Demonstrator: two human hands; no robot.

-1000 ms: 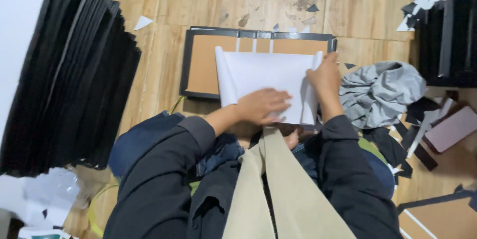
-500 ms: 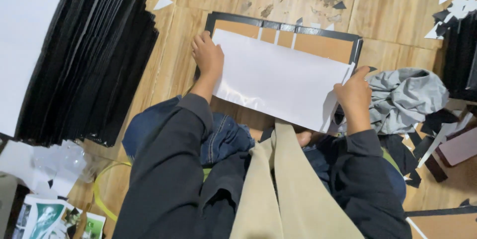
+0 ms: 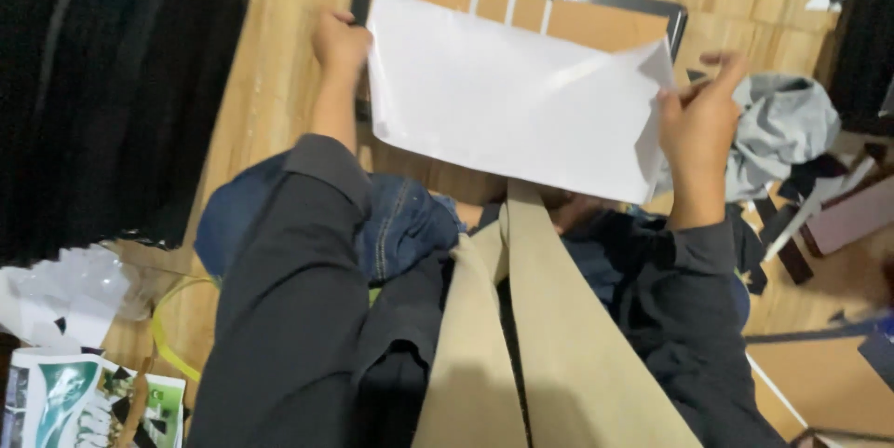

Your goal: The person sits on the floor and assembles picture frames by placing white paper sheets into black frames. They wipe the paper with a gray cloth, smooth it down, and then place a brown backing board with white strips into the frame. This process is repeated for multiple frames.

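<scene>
You sat over wooden floor (image 3: 279,94), tan strap (image 3: 549,336) hanging nearest camera. Your right hand (image 3: 700,122) pinched curled right edge of large white paper sheet (image 3: 507,99); your left hand (image 3: 340,38) gripped its left edge, fingers closed on it. Sheet's long axis ran hand to hand, hovering tilted over black-framed brown backing board (image 3: 596,24) just beyond. Crumpled grey cloth (image 3: 787,127) lay right of board; stack of black frames (image 3: 112,94) left of it.

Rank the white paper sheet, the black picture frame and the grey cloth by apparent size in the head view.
1. Black picture frame, though mostly covered, so it is close with the sheet.
2. White paper sheet.
3. Grey cloth, clearly smallest.
</scene>
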